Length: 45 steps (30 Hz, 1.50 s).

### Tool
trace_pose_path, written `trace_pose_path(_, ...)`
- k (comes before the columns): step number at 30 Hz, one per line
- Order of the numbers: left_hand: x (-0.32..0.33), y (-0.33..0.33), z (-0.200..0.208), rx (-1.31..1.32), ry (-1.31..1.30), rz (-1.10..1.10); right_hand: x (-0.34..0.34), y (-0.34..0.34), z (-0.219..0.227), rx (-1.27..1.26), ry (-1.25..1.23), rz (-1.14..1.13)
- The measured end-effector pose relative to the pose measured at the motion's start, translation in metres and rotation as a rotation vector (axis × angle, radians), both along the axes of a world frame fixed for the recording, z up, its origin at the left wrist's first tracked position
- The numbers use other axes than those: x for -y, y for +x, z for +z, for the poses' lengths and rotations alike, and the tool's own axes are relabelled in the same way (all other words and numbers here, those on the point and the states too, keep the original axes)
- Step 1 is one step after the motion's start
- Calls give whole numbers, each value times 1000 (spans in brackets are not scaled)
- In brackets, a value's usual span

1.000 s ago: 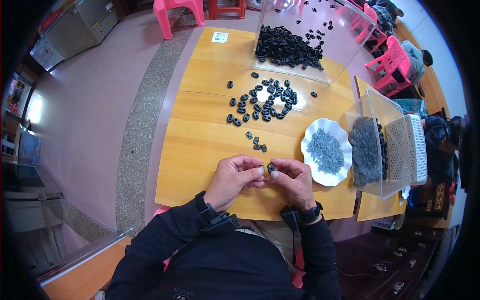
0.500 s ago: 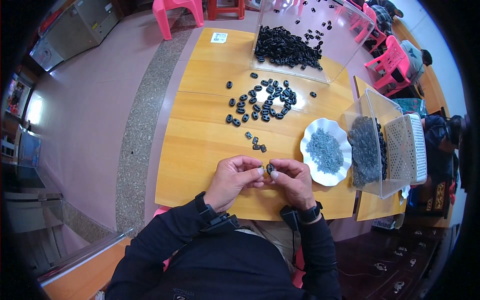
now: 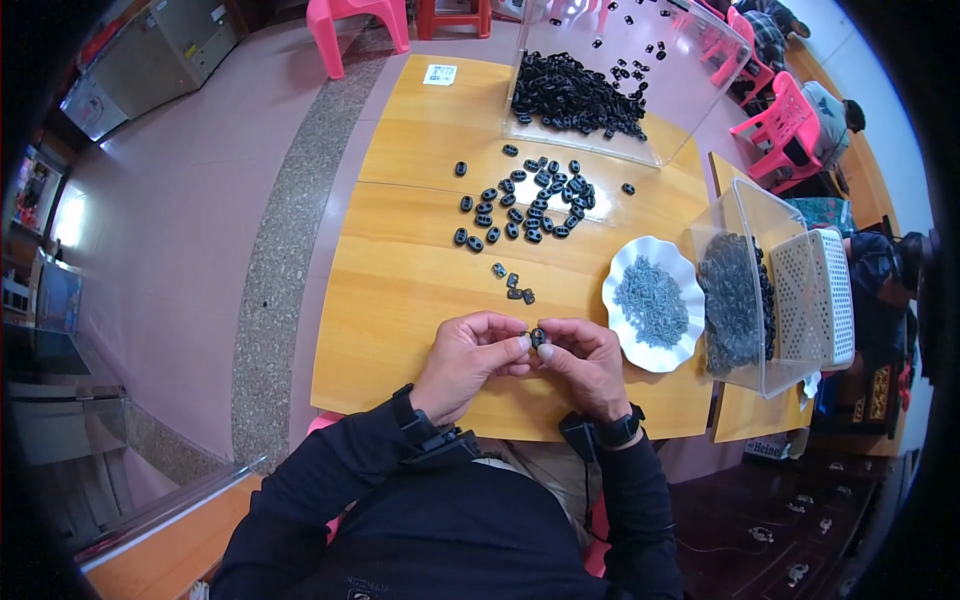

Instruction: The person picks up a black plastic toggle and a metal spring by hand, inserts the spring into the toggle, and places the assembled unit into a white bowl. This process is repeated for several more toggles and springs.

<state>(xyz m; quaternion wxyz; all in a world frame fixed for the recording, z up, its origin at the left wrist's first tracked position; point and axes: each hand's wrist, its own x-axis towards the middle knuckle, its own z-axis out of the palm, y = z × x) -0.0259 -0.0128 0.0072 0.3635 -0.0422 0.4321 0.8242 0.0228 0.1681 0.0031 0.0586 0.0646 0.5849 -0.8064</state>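
Note:
Over the near part of the wooden table (image 3: 400, 330), my right hand (image 3: 592, 368) pinches a black oval two-hole piece (image 3: 539, 337) upright between thumb and fingers. My left hand (image 3: 462, 362) is closed in a pinch right beside it, thumb against fingertips; what it holds is mostly covered by the fingers. Just beyond my hands lie several small dark blocky pieces (image 3: 514, 294). Farther off, many loose black oval two-hole pieces (image 3: 533, 225) are scattered. To the right stands a white wavy-rimmed dish (image 3: 613, 325) heaped with small grey slender parts (image 3: 653, 300).
A large clear box (image 3: 655, 157) with a pile of black pieces (image 3: 570, 95) stands at the far side. Right of the dish is a clear bin (image 3: 770, 380) of dark pieces beside a white perforated basket (image 3: 825, 300). Pink chairs (image 3: 785, 125) and people are beyond.
My right hand has brought the black oval piece slightly left, closer to my left fingertips. Both hands keep their pinches; the things on the table stay as they were.

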Motion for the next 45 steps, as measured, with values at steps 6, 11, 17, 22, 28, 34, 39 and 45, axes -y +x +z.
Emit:
trace_pose_path(6,-1,1,0,-9,-35,1,0,1,-1,-11,29,0)
trace_pose_path(11,-2,2,-2,5,-34,11,-1,1,-1,-16,46,4)
trace_pose_path(17,-2,3,-1,12,12,19,-1,1,-1,-9,21,-20)
trace_pose_path(22,0,3,-3,11,-1,11,0,0,0,-20,17,-4)
trace_pose_path(28,1,2,-2,119,75,-17,-2,2,0,-28,-24,15)
trace_pose_path(34,3,-1,0,174,107,-84,-2,4,3,-42,-69,24)
trace_pose_path(39,4,1,1,184,108,-98,-2,4,1,-99,30,61)
trace_pose_path(45,4,0,-2,147,113,-103,0,4,2,-120,40,73)
